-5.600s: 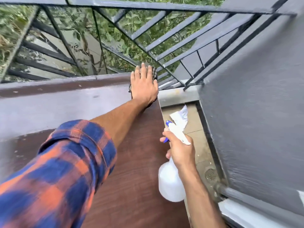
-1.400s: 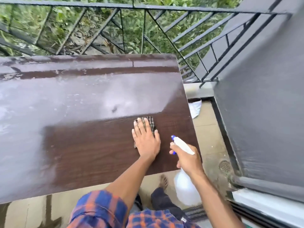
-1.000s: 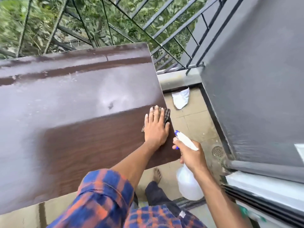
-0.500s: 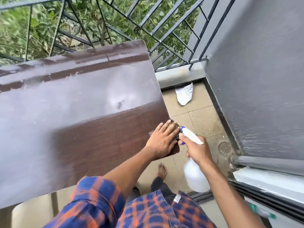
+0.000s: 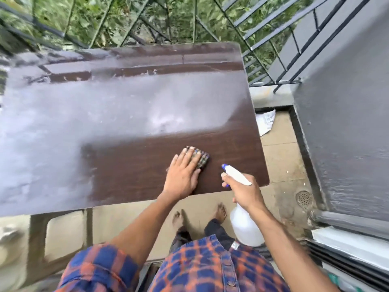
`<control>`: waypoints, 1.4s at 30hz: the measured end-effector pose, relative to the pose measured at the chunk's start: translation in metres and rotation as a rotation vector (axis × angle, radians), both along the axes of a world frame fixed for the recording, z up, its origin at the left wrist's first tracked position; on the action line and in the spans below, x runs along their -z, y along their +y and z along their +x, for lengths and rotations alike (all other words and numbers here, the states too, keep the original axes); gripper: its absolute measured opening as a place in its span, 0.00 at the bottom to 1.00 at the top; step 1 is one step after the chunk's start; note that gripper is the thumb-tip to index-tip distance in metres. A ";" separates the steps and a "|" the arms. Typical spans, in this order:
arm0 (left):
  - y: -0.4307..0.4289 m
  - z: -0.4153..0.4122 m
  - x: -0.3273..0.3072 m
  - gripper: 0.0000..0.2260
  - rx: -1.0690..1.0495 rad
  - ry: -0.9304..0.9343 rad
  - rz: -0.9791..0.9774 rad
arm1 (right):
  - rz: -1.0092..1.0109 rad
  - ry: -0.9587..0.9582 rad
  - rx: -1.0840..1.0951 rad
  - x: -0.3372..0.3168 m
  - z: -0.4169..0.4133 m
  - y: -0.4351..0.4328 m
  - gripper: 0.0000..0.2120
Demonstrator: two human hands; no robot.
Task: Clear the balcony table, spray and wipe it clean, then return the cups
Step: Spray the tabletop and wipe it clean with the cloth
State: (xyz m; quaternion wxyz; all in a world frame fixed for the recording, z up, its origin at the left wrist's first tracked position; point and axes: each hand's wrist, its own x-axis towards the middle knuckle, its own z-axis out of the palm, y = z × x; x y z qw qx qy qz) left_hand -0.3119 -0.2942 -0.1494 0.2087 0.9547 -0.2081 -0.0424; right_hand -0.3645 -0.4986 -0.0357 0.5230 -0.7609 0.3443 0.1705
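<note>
Two hands at work. Left hand [image 5: 182, 174] flat, fingers straight, pressing checked cloth [image 5: 201, 158] onto brown table [image 5: 126, 114] near its front right corner. Right hand [image 5: 244, 192] curled round neck of white spray bottle [image 5: 245, 228], held off table's front edge.

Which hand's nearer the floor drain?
Right. The right hand, holding the spray bottle, is at the table corner by the drain; the left hand presses the cloth on the table.

No legible text or number anywhere, and the spray bottle [image 5: 245, 227] bears none.
</note>
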 end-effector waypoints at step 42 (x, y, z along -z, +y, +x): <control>-0.216 -0.066 -0.007 0.26 0.117 0.114 0.119 | -0.243 -0.019 0.124 0.003 0.004 -0.140 0.11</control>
